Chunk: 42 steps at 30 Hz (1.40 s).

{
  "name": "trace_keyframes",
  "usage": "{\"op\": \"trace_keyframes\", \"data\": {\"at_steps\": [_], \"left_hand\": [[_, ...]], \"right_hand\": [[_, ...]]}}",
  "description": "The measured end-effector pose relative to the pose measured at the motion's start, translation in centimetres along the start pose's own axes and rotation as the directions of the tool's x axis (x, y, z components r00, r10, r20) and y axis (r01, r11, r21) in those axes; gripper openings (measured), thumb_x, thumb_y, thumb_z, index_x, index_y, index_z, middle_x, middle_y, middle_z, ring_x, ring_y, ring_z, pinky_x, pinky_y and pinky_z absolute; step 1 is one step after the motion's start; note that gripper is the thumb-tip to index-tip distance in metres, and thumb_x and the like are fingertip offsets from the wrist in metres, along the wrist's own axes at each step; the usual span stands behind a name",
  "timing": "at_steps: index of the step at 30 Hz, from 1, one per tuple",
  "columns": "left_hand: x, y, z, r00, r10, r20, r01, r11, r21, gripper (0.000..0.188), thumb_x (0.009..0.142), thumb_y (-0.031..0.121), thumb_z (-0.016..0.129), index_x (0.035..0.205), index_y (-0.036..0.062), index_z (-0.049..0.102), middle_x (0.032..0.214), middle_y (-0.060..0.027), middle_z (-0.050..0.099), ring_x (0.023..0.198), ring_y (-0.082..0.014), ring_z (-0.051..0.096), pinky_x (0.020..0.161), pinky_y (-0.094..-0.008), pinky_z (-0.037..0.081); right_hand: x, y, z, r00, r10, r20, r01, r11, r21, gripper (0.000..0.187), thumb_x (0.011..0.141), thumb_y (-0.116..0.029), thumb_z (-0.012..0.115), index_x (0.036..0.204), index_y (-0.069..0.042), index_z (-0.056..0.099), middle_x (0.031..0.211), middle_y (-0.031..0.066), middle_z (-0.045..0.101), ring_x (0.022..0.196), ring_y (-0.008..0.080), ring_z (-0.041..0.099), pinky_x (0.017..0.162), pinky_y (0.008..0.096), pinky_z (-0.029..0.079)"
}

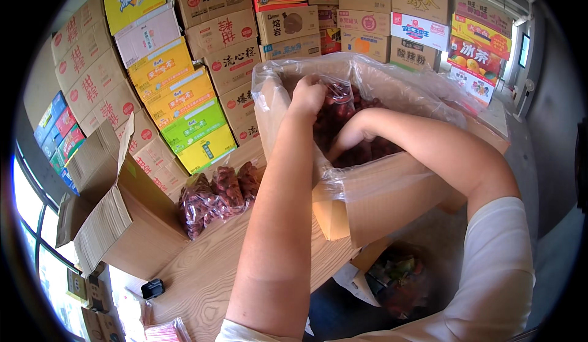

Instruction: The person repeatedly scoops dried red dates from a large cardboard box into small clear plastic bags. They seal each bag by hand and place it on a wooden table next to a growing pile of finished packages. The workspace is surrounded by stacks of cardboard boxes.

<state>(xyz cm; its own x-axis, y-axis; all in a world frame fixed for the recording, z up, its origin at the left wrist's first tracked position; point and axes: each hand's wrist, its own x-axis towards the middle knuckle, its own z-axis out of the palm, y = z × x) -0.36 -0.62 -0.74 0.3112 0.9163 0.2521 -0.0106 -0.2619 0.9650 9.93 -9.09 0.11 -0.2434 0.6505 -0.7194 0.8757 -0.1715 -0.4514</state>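
Note:
A large cardboard carton (392, 198) with a clear plastic liner (422, 88) stands before me, holding a heap of dark red dried dates (370, 153). At its left side, my left hand (309, 94) pinches the rim of a clear plastic bag (340, 92) with dates showing through it. My right hand (356, 132) is down inside the carton among the dates, just below the bag. Its fingertips are hidden, so whether it grips any dates does not show.
Several filled bags of dates (223, 192) lie on the wood-grain table (214, 268), left of my forearm. An open cardboard box (138, 219) stands beyond them. A small black container (152, 289) and flat plastic bags (168, 331) lie nearer. Stacked cartons (223, 36) line the back.

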Motion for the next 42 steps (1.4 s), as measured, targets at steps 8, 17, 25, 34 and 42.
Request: {"op": "trace_keyframes", "data": {"at_steps": [8, 17, 25, 34, 42], "left_hand": [[0.3, -0.3, -0.2, 1.0, 0.011, 0.001, -0.011, 1.0, 0.008, 0.041, 0.088, 0.012, 0.05, 0.127, -0.0015, 0.049, 0.076, -0.0099, 0.06, 0.059, -0.0165, 0.058, 0.048, -0.0288, 0.042], [-0.2, 0.5, 0.4, 1.0, 0.003, 0.013, -0.003, 1.0, -0.01, 0.042, 0.082, 0.003, 0.052, 0.124, -0.0044, 0.052, 0.089, -0.0118, 0.065, 0.059, -0.0161, 0.061, 0.053, -0.0295, 0.046], [-0.3, 0.4, -0.2, 1.0, -0.019, 0.018, 0.018, 0.997, 0.069, 0.045, 0.086, 0.01, 0.048, 0.131, 0.0014, 0.049, 0.07, -0.0109, 0.062, 0.051, -0.0158, 0.053, 0.045, -0.0291, 0.04], [0.2, -0.1, 0.0, 1.0, 0.009, -0.004, -0.009, 0.999, -0.043, 0.037, 0.081, 0.002, 0.049, 0.118, -0.0031, 0.056, 0.09, -0.0114, 0.065, 0.062, -0.0171, 0.063, 0.058, -0.0288, 0.049], [0.1, 0.0, 0.1, 1.0, -0.011, -0.008, 0.011, 1.0, -0.015, 0.028, 0.085, 0.005, 0.051, 0.11, -0.0024, 0.06, 0.087, -0.0115, 0.065, 0.061, -0.0166, 0.063, 0.056, -0.0289, 0.048]], "right_hand": [[0.7, 0.5, -0.1, 0.996, -0.019, 0.086, 0.018, 1.0, 0.007, 0.031, 0.089, -0.035, 0.057, 0.104, -0.008, 0.061, 0.094, 0.0038, 0.062, 0.074, 0.0174, 0.059, 0.067, 0.0368, 0.052], [1.2, 1.2, -0.6, 0.985, 0.039, 0.169, -0.044, 0.999, 0.024, 0.028, 0.089, -0.034, 0.058, 0.104, -0.01, 0.062, 0.089, 0.0012, 0.062, 0.069, 0.0132, 0.057, 0.06, 0.0302, 0.05], [-1.0, 0.1, 0.1, 1.0, -0.016, 0.003, 0.015, 0.988, 0.153, 0.035, 0.084, -0.04, 0.068, 0.103, -0.011, 0.063, 0.089, -0.0012, 0.062, 0.071, 0.0115, 0.056, 0.062, 0.0286, 0.047], [1.5, 2.2, -1.7, 0.851, -0.378, 0.363, 0.392, 0.919, 0.038, 0.045, 0.083, -0.019, 0.07, 0.122, -0.002, 0.054, 0.115, 0.0034, 0.06, 0.108, 0.0123, 0.052, 0.091, 0.0294, 0.043], [0.7, 1.3, -1.0, 0.865, -0.339, 0.37, 0.37, 0.929, -0.016, 0.066, 0.072, -0.005, 0.073, 0.131, 0.005, 0.045, 0.127, 0.0104, 0.053, 0.118, 0.0184, 0.048, 0.097, 0.032, 0.041]]}}
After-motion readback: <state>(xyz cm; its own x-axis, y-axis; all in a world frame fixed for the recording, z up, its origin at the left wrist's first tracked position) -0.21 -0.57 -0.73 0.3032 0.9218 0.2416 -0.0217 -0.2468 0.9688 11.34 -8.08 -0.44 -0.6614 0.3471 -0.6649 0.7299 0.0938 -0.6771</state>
